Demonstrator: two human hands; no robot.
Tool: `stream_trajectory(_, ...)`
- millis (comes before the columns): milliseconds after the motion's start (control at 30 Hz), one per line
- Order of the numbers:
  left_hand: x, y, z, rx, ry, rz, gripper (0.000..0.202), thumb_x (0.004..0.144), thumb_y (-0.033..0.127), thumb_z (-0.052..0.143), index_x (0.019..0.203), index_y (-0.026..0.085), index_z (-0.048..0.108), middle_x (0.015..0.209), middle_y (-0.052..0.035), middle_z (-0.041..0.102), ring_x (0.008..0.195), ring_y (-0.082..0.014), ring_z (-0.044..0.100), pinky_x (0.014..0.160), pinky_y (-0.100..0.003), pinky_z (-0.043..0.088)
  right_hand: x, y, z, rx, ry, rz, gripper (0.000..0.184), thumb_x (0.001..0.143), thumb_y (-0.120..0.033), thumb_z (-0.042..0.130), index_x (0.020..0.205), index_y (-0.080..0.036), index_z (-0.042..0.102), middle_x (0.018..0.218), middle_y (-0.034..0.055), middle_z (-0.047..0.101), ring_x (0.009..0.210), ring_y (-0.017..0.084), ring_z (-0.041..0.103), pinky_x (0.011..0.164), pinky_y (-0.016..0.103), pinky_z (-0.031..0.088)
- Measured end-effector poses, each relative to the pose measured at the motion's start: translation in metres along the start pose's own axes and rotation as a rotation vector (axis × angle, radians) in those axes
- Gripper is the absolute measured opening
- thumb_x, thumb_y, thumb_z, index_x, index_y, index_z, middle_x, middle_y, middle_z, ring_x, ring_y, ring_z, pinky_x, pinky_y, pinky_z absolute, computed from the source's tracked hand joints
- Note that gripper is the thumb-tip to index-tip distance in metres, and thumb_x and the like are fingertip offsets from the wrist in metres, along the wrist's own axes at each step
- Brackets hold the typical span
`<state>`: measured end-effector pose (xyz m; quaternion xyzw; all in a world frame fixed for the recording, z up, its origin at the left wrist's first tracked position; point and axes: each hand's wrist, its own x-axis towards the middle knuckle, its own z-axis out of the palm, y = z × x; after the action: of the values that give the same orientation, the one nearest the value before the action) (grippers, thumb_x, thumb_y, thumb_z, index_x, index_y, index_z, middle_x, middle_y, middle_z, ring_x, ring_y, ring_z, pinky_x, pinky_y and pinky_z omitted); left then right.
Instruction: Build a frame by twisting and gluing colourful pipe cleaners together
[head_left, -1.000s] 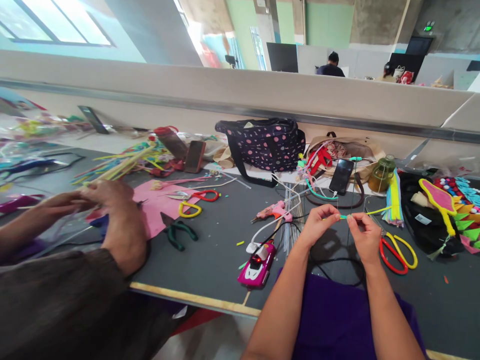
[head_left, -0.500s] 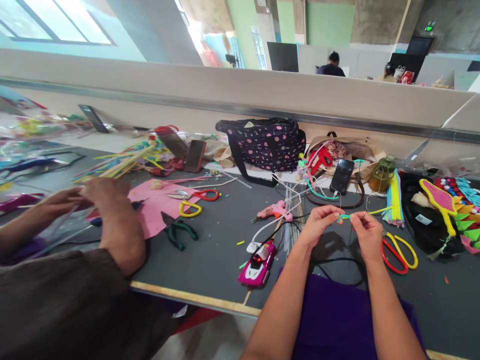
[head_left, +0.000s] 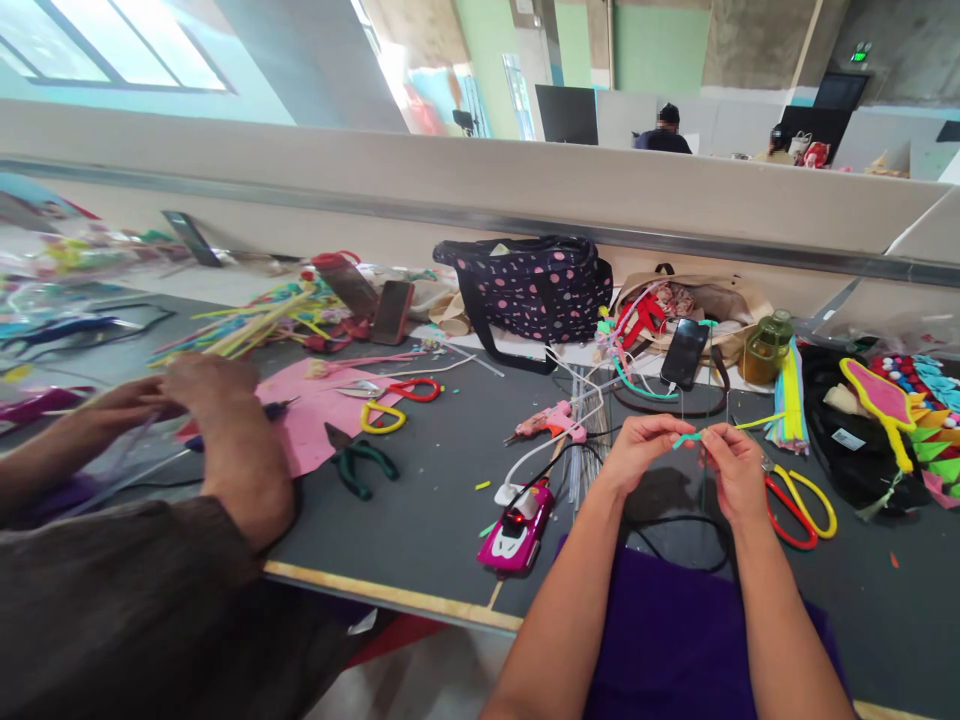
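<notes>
My left hand (head_left: 646, 452) and my right hand (head_left: 733, 468) are raised close together over the table's near right side. Both pinch a short green pipe cleaner (head_left: 686, 438) between thumb and fingertips, its left end tilted slightly down. A thin upright wire (head_left: 703, 470) runs by the right fingertips; whether it is gripped I cannot tell. Just beyond the right hand, a yellow strand reaches toward a bundle of yellow, blue and white pipe cleaners (head_left: 789, 415). Scissors with red and yellow handles (head_left: 802, 508) lie right of that hand.
A pink glue gun (head_left: 551, 422), a purple power strip (head_left: 517, 530) and cords lie to my left. Farther left are green-handled pliers (head_left: 360, 465) and a co-worker's arm (head_left: 232, 440). A patterned bag (head_left: 536, 290), a phone (head_left: 684, 352) and a glass jar (head_left: 766, 348) stand behind.
My fingers have shifted slightly on the green pipe cleaner, and its left end now points a little lower. Both hands keep their pinch in nearly the same place.
</notes>
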<state>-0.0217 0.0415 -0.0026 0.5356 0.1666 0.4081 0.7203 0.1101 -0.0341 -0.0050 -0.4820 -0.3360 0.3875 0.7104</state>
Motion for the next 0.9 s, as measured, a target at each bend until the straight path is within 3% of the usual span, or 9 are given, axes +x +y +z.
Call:
stream_trajectory(333, 0.002, -0.005, 0.002, 0.024, -0.013, 0.094, 0.020, 0.068, 0.032, 0.080, 0.082, 0.017, 0.078, 0.075, -0.0054, 0.067, 0.071, -0.0143, 0.057, 0.070, -0.027, 0.042, -0.002, -0.002, 0.002, 0.062, -0.027, 0.028, 0.021, 0.072, -0.036, 0.075, 0.067, -0.018, 0.064, 0.057, -0.0042, 0.055, 0.052, 0.010, 0.045, 0.052, 0.023, 0.036)
stream_trajectory(600, 0.006, -0.014, 0.008, -0.019, -0.017, 0.253, 0.012, 0.072, 0.029, 0.077, 0.077, 0.019, 0.076, 0.077, -0.0046, 0.061, 0.075, -0.0145, 0.055, 0.070, -0.027, 0.041, -0.002, 0.001, 0.002, 0.038, 0.001, -0.009, 0.021, 0.073, -0.036, 0.074, 0.069, -0.019, 0.064, 0.057, -0.0041, 0.055, 0.051, 0.010, 0.045, 0.052, 0.024, 0.036)
stream_trajectory(900, 0.004, -0.020, 0.031, -0.206, 0.172, 0.198, 0.016, 0.072, 0.030, 0.076, 0.073, 0.016, 0.067, 0.076, -0.0002, 0.055, 0.069, -0.0095, 0.048, 0.067, -0.022, 0.039, -0.005, 0.002, 0.006, -0.150, 0.105, -0.169, 0.023, 0.074, -0.040, 0.071, 0.072, -0.018, 0.064, 0.057, -0.0039, 0.055, 0.052, 0.010, 0.045, 0.051, 0.023, 0.036)
